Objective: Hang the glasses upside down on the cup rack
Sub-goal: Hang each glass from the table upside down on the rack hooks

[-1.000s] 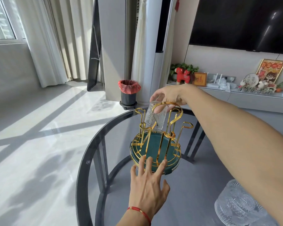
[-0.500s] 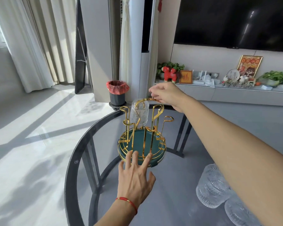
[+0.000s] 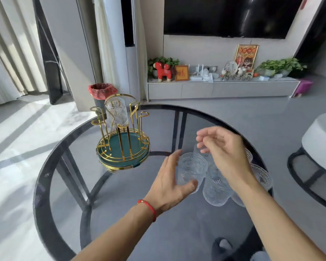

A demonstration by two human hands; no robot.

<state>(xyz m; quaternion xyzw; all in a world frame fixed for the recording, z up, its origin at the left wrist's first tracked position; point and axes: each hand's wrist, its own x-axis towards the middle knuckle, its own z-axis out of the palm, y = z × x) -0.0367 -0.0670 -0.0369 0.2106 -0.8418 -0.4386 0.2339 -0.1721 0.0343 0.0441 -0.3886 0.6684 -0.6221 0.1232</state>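
On the cup rack [image 3: 123,146], one glass [image 3: 116,112] hangs inverted.

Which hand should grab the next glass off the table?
Left, probably. The left hand is already cupped around the nearest glass, thumb under it. The right hand hovers open above the other glasses, gripping nothing. The cup rack also stands on the left.

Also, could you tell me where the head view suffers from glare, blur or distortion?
Head view: sunlight washes out the floor at left; the right hand is motion-blurred at its fingertips; the clear glasses blend into the glass table; wide-angle bending curves the curtains.
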